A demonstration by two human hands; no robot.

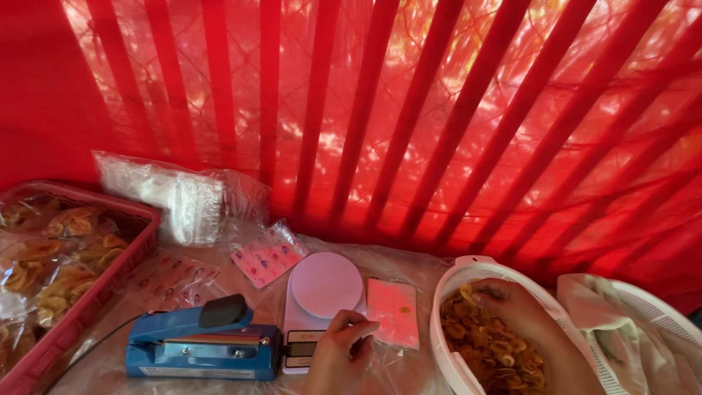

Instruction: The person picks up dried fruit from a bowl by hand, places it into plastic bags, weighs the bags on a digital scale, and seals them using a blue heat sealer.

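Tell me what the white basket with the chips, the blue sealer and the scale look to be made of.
White basket: likely moulded plastic, its wall a fine perforated mesh. Blue sealer: looks like painted metal or hard plastic, smooth blue body with a black handle pad. Scale: probably plastic, smooth matte white round platform.

We see a glossy blue plastic sealer (pixel 201 340), a smooth white plastic scale (pixel 322 292), a white perforated plastic basket (pixel 447 292), thin clear shiny bags (pixel 183 197), and a red plastic crate (pixel 139 227).
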